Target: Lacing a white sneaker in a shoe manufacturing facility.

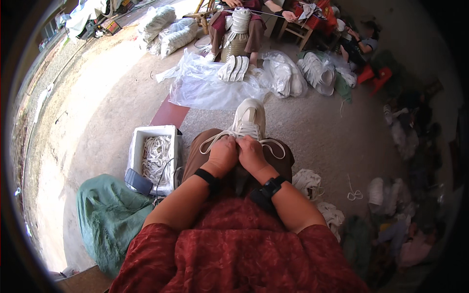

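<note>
A white sneaker [249, 117] rests on my lap, toe pointing away from me. My left hand [222, 154] and my right hand [251, 152] sit side by side at its lace area, fingers closed on the white shoelace [210, 140]. Lace loops hang out to both sides of the shoe. Each of my wrists wears a black band.
A white box [138, 141] of loose white laces stands at my left, with a green cloth bundle [105, 215] beside it. Clear plastic sheets [205, 88] with white shoe uppers lie ahead. Another seated person [239, 24] works farther away. More shoes and bags lie at the right.
</note>
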Demonstrator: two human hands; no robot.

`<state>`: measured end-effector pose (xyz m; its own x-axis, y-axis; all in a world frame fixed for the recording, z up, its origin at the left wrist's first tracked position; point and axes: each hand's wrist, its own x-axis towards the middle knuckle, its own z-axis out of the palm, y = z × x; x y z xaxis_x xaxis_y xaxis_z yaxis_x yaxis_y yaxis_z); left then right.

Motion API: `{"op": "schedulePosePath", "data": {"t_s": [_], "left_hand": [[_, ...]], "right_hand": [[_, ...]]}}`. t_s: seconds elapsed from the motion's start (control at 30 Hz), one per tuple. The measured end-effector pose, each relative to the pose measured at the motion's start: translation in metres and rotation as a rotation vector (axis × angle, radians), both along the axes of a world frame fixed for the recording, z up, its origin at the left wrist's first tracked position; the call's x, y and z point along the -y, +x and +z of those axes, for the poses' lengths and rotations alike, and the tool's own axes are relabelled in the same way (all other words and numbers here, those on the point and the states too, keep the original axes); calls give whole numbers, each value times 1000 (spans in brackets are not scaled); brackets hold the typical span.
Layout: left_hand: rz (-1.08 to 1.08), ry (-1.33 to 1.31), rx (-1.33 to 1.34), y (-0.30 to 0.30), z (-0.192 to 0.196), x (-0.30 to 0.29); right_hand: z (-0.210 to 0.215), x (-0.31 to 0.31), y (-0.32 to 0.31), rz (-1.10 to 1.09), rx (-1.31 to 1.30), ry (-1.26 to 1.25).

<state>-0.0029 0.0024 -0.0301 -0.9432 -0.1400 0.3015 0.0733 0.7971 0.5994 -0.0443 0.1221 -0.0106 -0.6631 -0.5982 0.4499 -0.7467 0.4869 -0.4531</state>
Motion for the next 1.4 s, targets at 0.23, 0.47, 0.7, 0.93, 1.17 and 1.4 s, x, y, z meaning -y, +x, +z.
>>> {"op": "schedulePosePath", "data": {"t_s": [0.23,0.47,0.7,0.93,1.17,1.4], "left_hand": [[43,248,164,-6,-2,13],[55,421,149,6,16,17],[-297,-260,56,-4,48,-19],[-306,-555,259,-10,52,-27],[15,-474,213,62,60,108],[87,-239,253,88,46,115]], "right_hand": [[-6,10,-1,-67,-93,162],[33,-29,24,196,-51,128],[65,-91,54,349,611,-436],[28,-101,18,228,936,-603],[-22,-223,-19,-171,824,-796],[4,-188,1,-202,-22,49]]}}
